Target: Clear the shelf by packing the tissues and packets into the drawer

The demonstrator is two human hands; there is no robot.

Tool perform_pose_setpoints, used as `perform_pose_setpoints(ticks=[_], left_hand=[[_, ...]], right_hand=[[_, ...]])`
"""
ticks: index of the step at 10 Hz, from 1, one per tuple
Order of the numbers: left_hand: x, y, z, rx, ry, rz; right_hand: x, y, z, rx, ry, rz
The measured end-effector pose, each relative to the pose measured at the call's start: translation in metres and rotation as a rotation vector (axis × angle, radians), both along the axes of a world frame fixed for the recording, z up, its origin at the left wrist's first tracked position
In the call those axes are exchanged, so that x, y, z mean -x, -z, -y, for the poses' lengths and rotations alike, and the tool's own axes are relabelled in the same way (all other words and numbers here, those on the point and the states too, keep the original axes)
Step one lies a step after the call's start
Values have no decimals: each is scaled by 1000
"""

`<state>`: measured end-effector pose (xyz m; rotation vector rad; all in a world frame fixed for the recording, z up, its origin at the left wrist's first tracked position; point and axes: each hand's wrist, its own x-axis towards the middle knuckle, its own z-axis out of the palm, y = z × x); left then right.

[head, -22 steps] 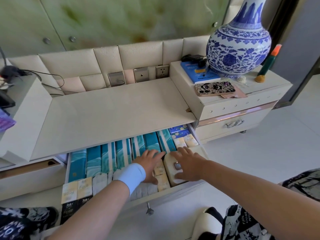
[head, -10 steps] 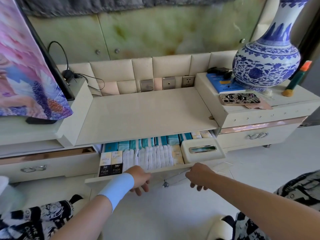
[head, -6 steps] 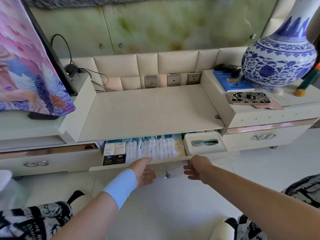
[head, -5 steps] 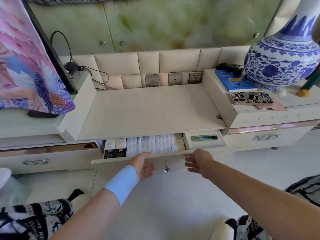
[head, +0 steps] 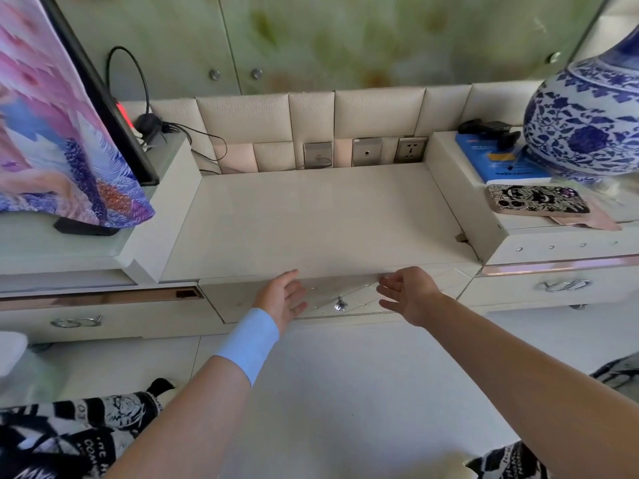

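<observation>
The fingers [head: 298,292] of the left hand [head: 281,300] are spread and relaxed, and nothing is held; those of the right hand [head: 408,295] are likewise loose and empty. Both hands are held just before the drawer [head: 235,302] front, either side of its small knob [head: 340,303]; whether it is touched cannot be told. The drawer is seen shut beneath the shelf [head: 318,219]. No tissues or packets are in view; they are judged to lie inside. Such packs would be light, soft and easily squashed, and are best taken by the sides. The loaded drawer would be drawn by the knob, pinched.
</observation>
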<state>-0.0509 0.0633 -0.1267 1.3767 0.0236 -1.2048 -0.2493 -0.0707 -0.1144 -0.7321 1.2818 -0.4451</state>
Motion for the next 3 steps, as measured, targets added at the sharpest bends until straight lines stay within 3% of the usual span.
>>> perform_pose_setpoints(ticks=[3], left_hand=[[-10, -18, 2, -89, 120, 104]], right_hand=[[2, -28, 3, 141, -219, -147]])
